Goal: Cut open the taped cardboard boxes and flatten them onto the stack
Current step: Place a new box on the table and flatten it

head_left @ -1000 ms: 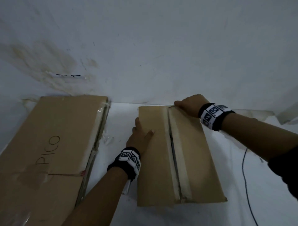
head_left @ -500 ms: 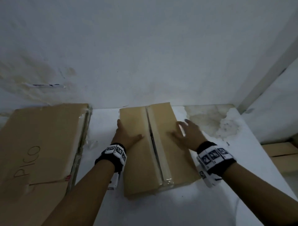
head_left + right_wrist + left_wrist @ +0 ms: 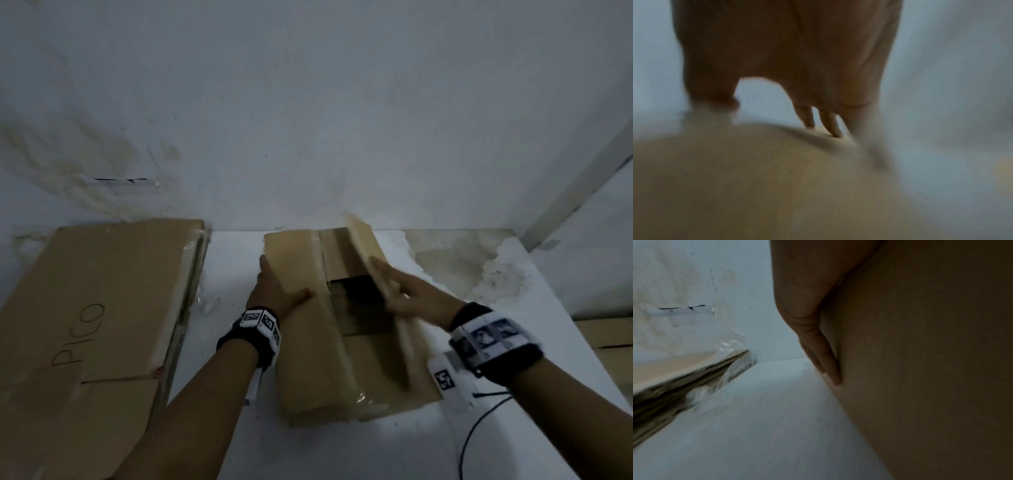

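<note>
A brown cardboard box (image 3: 305, 346) lies in the middle of the white table, its top seam slit. The right flap (image 3: 363, 241) stands tilted up, showing the dark inside and an inner flap. My right hand (image 3: 407, 298) holds that flap at its long edge, fingers stretched along its outer face; the right wrist view is blurred but shows the thumb apart from the fingers (image 3: 809, 120) on the flap (image 3: 756, 178). Flat against the box's left side lies my left hand (image 3: 277, 291), thumb on the left flap, fingers (image 3: 824, 356) straight. The stack of flattened cardboard (image 3: 96, 308) lies at the left.
A stained white wall stands right behind the box and the stack. A black cable (image 3: 479, 428) curls on the table (image 3: 342, 452) at the front right. The table's right edge runs diagonally, with more cardboard (image 3: 609, 332) lower beyond it. A yellow stain (image 3: 462, 270) marks the back right.
My right hand came from the box's far end to the right flap and has lifted it, opening the slit seam. The left hand has stayed on the box's left side.
</note>
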